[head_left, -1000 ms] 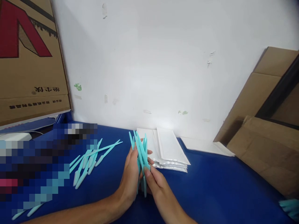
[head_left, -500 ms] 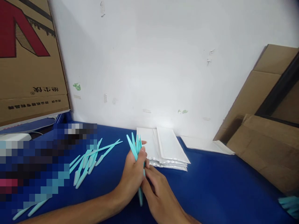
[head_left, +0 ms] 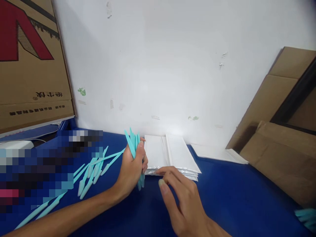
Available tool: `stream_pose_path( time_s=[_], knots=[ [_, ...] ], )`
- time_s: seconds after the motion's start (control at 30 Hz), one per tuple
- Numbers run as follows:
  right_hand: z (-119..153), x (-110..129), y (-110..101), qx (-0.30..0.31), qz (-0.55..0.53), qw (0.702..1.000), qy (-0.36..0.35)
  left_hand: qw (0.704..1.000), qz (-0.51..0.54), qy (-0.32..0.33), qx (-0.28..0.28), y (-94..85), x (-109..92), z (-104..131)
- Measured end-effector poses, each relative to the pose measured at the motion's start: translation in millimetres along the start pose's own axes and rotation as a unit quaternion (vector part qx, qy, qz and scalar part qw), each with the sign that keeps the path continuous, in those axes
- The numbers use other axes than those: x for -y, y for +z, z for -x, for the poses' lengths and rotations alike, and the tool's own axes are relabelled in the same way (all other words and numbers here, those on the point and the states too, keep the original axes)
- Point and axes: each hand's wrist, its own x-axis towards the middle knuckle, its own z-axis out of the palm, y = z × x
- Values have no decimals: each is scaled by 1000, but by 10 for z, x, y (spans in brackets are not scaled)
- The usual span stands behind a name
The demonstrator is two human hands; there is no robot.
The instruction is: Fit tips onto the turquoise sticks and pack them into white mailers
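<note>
Several turquoise plastic sticks (head_left: 132,141) stand upright in a bundle, with my left hand (head_left: 132,168) wrapped round their middle. Their tips show above the fist and their lower ends below it. My right hand (head_left: 184,197) is apart from the bundle, its fingers spread and curved, holding nothing, just in front of white padded envelopes (head_left: 181,153). Loose turquoise sticks (head_left: 91,174) lie crossed over one another on the blue table (head_left: 118,220), left of my left hand.
Another white envelope (head_left: 218,154) lies at the back right. Cardboard (head_left: 271,164) leans at the right, above more turquoise pieces (head_left: 306,217). A large cardboard box (head_left: 32,72) stands at the left. The white wall (head_left: 160,65) closes off the back.
My left hand has moved up and left with the bundle. My right hand has let go of it, moved to the right and opened.
</note>
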Motion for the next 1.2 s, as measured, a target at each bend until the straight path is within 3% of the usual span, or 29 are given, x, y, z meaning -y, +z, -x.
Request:
stream_pose_path(
  time_s=[0.1, 0.17, 0.3, 0.4, 0.53, 0.73, 0.87, 0.97, 1.1, 1.2],
  knots=[
    [21, 4, 31, -88, -41, 995, 18, 994, -81, 51, 47, -30, -8, 105],
    [52, 9, 74, -112, -53, 992, 31, 986, -115, 81, 94, -28, 41, 192],
    [111, 1, 113, -86, -28, 996, 1, 972, -128, 44, 189, -7, 174, 288],
    [119, -11, 89, -46, 0, 998, -47, 969, -111, -4, 219, -10, 219, 303],
    [95, 3, 36, -34, 19, 997, -60, 959, -71, -28, 273, -13, 193, 335],
    [30, -1, -11, -21, 39, 995, -94, 961, -46, -9, 271, 57, 131, 364],
    [5, -43, -12, -26, 43, 993, -107, 958, -51, -37, 278, 59, 197, 348],
    [20, -49, -9, -23, 66, 989, -131, 954, -59, -11, 294, 25, 257, 355],
    [62, -14, 1, -14, 102, 986, -130, 939, -35, 7, 341, 10, 248, 370],
    [55, -3, -6, -11, 103, 988, -116, 943, -41, -4, 332, 40, 207, 363]
  ],
)
